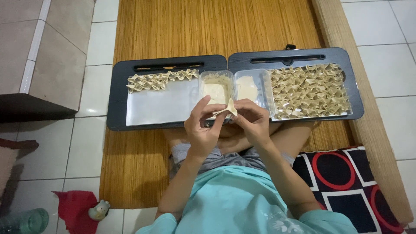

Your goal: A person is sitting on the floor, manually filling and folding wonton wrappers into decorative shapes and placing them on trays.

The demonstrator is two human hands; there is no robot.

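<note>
Both of my hands pinch one pale dough wrapper [228, 107] above my lap. My left hand [203, 126] grips its left side and my right hand [253, 120] its right side. Just beyond them stand two clear plastic tubs: the left tub [216, 88] holds pale filling, the right tub [252, 86] a stack of flat wrappers. The left black tray [119, 97] carries a short row of folded dumplings [161, 80] along its far edge. Several rows of folded dumplings [310, 91] cover the right black tray [353, 86].
The trays rest on a woven straw mat [208, 26] over white floor tiles. A black cushion with red circles [346, 177] lies at my right. At lower left are a red cloth [73, 208], a small figurine [99, 210] and a green glass bottle [26, 221].
</note>
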